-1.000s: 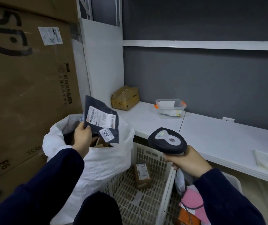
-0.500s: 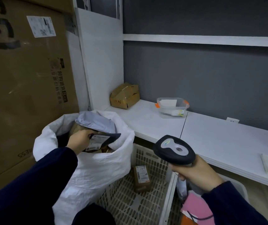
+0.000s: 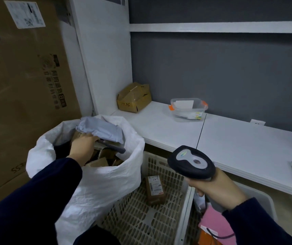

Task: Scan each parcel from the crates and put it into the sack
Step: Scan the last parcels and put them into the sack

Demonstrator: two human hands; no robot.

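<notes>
**Step in hand:** I judge this to be the deposit of a parcel into the sack. My left hand (image 3: 83, 146) is inside the mouth of the white woven plastic sack (image 3: 97, 183). Its grip is closed on the near end of a flat dark plastic mailer (image 3: 114, 147). The fingertips are hidden, so I read that hold from the curl of the knuckles. The mailer lies almost level across the load, just under a crumpled grey poly mailer (image 3: 101, 129).

My right hand (image 3: 217, 190) has its grip wrapped round the handle of the black-and-grey handheld scanner (image 3: 191, 161), which is raised and clear of everything.

**Method:**
- Let go low and press the mailer toward the dark gap at the sack's left side.
- The grey mailer rides high at the far rim and could slide out if nudged.
- Lift the sleeve straight up, because the soft rim would fold if dragged.

**Edges and room:**
- The sack is hemmed in by the tall brown cardboard carton (image 3: 17, 85) on its left and the white counter (image 3: 168, 128) edge behind.
- The white lattice plastic crate (image 3: 138, 218) touches the sack on its right.
- In the crate, one small labelled brown cardboard box (image 3: 155, 190) lies with bare floor all round it, so the reach across is open.
- A second crate further right is mostly hidden by my forearm. A dark cable (image 3: 219, 235) loops there and could snag.
</notes>
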